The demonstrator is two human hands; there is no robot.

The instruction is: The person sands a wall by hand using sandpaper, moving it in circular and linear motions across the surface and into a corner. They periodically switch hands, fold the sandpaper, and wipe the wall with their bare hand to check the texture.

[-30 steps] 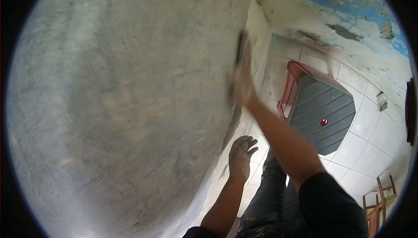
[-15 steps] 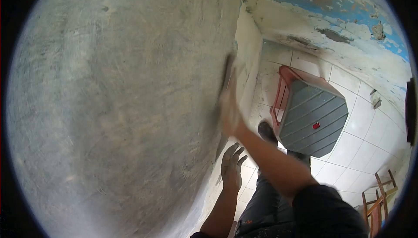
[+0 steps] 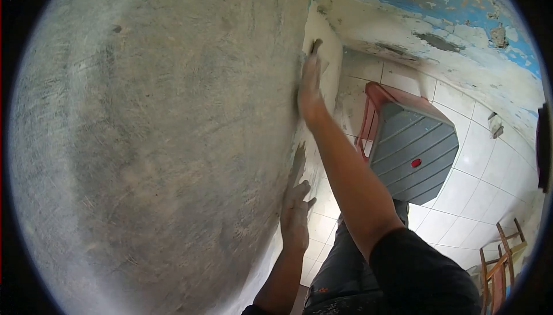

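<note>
Grey wall (image 3: 173, 142): right hand (image 3: 310, 87) at edge (grip blurred, can't tell); left hand (image 3: 295, 214) lower, grip loosely spread.

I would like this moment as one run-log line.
left hand: open, near grey wall | right hand: farther along wall, grip unclear | stool: on tiled floor

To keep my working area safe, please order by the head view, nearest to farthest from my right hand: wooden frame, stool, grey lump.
1. Stool: right of the right hand.
2. Grey lump: farther right, past the stool.
3. Wooden frame: lower right of the view.
</note>
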